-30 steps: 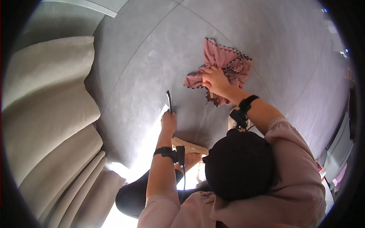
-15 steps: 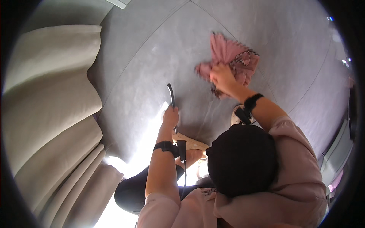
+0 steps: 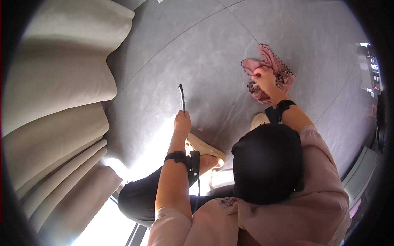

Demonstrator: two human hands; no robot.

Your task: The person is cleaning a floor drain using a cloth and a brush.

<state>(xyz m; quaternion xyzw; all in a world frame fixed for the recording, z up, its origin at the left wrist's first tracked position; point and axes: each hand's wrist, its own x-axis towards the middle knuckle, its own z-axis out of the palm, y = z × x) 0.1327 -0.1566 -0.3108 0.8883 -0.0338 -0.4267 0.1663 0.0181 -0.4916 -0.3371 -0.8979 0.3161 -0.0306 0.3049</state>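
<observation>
My left hand [image 3: 182,122] is closed around the lower part of a thin black brush [image 3: 182,97]. The brush is long and narrow, with short bristles showing along its upper end, which points away from me above the floor. Further right, my right hand [image 3: 267,81] has its fingers curled into a pink cloth [image 3: 284,74] with a black-and-white trimmed edge. The cloth is bunched and folded against the grey floor, its corners spreading out beyond the hand. My palm and part of the fingers are hidden from view there.
Grey tiled floor [image 3: 205,53] with thin joints spreads ahead. Long beige curtains [image 3: 61,78] hang at the left, reaching near the floor. Bright light falls near my left forearm. My light-coloured shoes [image 3: 201,148] stand close to my hands. A grey object [image 3: 361,170] sits at the right edge.
My right hand has moved right and slightly nearer with the pink cloth, whose folds lie differently. The brush stays in my left hand, now more upright. The view has shifted a little.
</observation>
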